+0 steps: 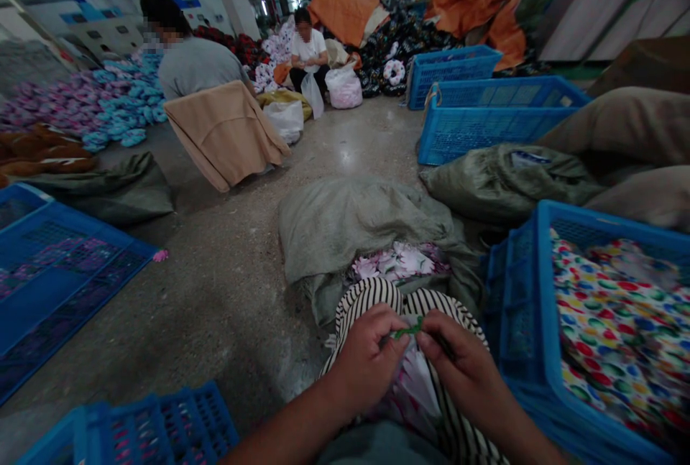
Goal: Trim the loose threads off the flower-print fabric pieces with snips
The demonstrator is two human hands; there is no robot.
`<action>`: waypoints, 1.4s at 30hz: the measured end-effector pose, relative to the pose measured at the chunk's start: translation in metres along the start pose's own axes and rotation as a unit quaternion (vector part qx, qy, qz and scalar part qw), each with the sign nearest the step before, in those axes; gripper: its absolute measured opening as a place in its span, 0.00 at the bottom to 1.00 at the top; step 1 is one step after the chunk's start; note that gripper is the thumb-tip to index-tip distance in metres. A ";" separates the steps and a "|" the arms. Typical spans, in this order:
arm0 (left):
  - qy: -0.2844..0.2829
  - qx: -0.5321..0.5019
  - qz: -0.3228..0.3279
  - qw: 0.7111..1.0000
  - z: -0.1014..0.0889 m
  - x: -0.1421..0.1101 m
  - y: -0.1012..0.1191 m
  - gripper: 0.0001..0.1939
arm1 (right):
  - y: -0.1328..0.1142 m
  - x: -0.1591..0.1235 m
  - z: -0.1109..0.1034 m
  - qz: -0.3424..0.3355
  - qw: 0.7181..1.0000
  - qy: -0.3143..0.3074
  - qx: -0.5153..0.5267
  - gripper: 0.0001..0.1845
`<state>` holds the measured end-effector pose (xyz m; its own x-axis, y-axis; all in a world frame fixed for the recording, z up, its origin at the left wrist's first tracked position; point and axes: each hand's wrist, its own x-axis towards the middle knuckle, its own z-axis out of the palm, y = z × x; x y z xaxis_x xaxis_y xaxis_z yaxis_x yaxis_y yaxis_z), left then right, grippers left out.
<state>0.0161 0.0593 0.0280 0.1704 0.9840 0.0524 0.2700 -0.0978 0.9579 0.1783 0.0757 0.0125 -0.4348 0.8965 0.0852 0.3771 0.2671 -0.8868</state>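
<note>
Both ends are pinned: the left hand [366, 351] and the right hand [462, 356] meet fingertip to fingertip, each grip clamped, thumb to finger, on a small, thin, bright-green strip [408, 330], its material too small to tell. The strip sits above the far edge of the black-and-cream striped lap [371, 295], with white cloth printed in pink [412, 386] lying below. For fine work like this, I'd say, keep wrists low, pinch near the tips, pull evenly, and leave the middle uncovered for the eyes.

Just past the knees, a bulky grey-green woven sack [359, 221] slumps on the grey, speckled hard floor [215, 271], pink-and-white floral fabric [399, 261] showing at its mouth. Hard by on the right, a blue plastic crate [520, 314] brims with white cloth in multicoloured dots [604, 321]; another blue mesh crate [48, 335] stands at the floor's left edge.

Farther out, a seated person in a grey top [202, 66] and one in a white top [318, 48], then piled purple-and-blue patterned goods [59, 102] and crumpled orange sheeting [477, 5] toward the floor's far edge.
</note>
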 end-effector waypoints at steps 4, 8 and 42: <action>-0.093 -0.043 0.007 0.995 -0.008 0.002 0.001 0.06 | -0.001 0.001 -0.006 -0.009 0.996 -0.083 0.021 0.11; -0.102 -0.084 -0.020 0.991 -0.006 0.004 -0.006 0.09 | 0.001 0.002 -0.012 -0.062 0.992 -0.092 -0.064 0.06; 0.052 -0.163 -0.125 0.977 0.018 0.008 0.006 0.19 | 0.008 -0.010 0.003 0.142 0.959 0.142 0.202 0.26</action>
<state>0.0358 0.0636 0.0288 0.0368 0.9824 -0.1832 -0.0289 0.1843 0.9824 0.1834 0.0678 0.0029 -0.1001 0.9881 -0.1168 0.0751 -0.1095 -0.9911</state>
